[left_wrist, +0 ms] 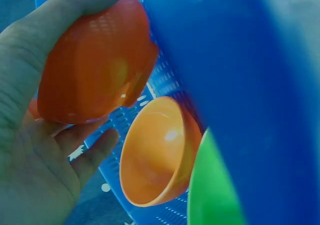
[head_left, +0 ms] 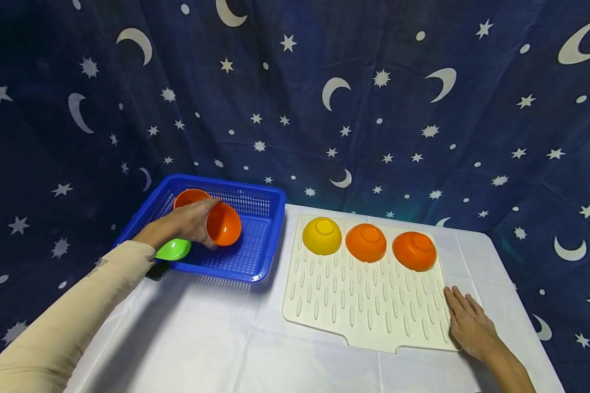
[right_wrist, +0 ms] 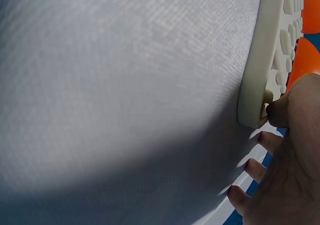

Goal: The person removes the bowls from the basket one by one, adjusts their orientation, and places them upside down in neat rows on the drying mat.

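Note:
My left hand (head_left: 193,221) grips an orange bowl (head_left: 224,224) by its rim, over the inside of the blue basket (head_left: 263,240). In the left wrist view the thumb lies on one side of the held bowl (left_wrist: 97,65) and fingers show beyond it. Another orange bowl (left_wrist: 155,152) sits tilted in the basket beside a green bowl (left_wrist: 212,190). My right hand (head_left: 473,329) rests at the right edge of the cream drying mat (head_left: 344,305), fingers extended. In the right wrist view its thumb touches the mat's edge.
Along the mat's back edge stand a yellow bowl (head_left: 322,236) and two orange bowls, upside down, the middle one (head_left: 366,243) and the right one (head_left: 414,251). A white cloth (head_left: 216,338) covers the table. A dark blue curtain (head_left: 295,98) with moons and stars hangs behind.

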A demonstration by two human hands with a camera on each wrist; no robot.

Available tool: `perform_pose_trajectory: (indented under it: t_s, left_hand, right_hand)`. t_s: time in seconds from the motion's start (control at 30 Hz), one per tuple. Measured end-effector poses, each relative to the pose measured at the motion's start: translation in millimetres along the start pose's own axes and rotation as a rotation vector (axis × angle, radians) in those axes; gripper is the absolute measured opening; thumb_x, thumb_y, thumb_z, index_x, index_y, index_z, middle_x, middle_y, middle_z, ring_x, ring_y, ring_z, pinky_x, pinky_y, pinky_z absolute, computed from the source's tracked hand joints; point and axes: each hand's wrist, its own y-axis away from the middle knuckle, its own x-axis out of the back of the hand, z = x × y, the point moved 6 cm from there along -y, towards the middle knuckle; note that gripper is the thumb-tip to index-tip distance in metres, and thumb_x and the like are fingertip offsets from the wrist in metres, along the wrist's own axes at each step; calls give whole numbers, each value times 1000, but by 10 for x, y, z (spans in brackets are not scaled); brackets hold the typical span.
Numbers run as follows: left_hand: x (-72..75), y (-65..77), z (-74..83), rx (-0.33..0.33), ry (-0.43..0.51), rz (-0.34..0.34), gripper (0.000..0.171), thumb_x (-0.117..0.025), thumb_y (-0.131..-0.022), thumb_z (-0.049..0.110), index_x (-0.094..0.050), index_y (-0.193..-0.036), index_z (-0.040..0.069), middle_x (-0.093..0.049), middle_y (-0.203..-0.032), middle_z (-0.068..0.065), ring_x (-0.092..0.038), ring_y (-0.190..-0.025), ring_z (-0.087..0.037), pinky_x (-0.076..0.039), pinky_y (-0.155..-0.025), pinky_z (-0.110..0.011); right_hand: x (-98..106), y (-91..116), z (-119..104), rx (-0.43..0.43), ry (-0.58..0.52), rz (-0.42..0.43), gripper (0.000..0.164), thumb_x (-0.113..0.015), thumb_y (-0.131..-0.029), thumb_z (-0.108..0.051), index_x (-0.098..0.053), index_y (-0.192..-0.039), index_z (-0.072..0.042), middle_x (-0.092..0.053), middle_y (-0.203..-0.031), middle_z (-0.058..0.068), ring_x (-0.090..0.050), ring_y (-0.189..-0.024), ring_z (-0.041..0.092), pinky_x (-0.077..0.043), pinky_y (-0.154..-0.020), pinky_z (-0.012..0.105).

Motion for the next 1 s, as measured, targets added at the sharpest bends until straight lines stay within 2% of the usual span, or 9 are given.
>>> perform_pose_trajectory:
  t_s: [0.17, 0.37, 0.63, 0.83, 0.93, 1.0]
  left_hand:
    - [-31, 111, -8, -64, 157, 87, 117, -98, -63, 26, -31, -153, -6, -49, -140, -30, -51, -122, -46, -43, -101, -65]
    - [-64, 274, 5, -94, 275, 176, 118, -99, -61, 36, -33, -150, -7, -52, -136, -29, -54, -115, -45, -48, -95, -63]
    - [-108, 377, 76, -86, 354, 239, 115, -99, -61, 38, -37, -149, -3, -53, -136, -25, -56, -114, -43, -50, -94, -60]
    - [-184, 467, 270, -90, 384, 243, 117, -98, -62, 42, -36, -151, -1, -53, -137, -24, -57, -115, -42, -50, -94, -60]
    - [-200, 500, 371, -91, 391, 278, 116, -98, -61, 41, -38, -151, -1, -54, -136, -24, -58, -114, -41, -50, -95, -59]
    - [-204, 517, 420, -82, 422, 318, 114, -98, -61, 39, -39, -150, -2, -55, -135, -24, -59, -112, -41, -50, -94, -58]
  right_hand:
    - [-16, 13, -13, 15, -31, 15, 50, -34, -109, -15, -30, -151, 12, -28, -151, 39, -23, -136, 60, -22, -108, 70]
    - [-35, 9, -21, 19, -31, 9, 50, -34, -109, -15, -30, -150, 13, -27, -152, 39, -22, -138, 59, -20, -110, 67]
    - [-45, -12, -6, 12, -21, 12, 51, -34, -108, -15, -29, -151, 12, -27, -152, 38, -22, -137, 60, -22, -107, 71]
    - [-17, 19, -9, 32, -115, 89, 49, -35, -107, -11, -30, -150, 13, -29, -151, 40, -20, -140, 58, -19, -107, 71]
    - [-2, 35, -10, 33, -145, 125, 48, -37, -106, -7, -32, -148, 15, -30, -149, 41, -21, -138, 59, -19, -107, 70]
    - [13, 34, -4, 6, -139, 109, 48, -37, -107, -9, -31, -148, 15, -29, -149, 41, -22, -136, 61, -21, -104, 74]
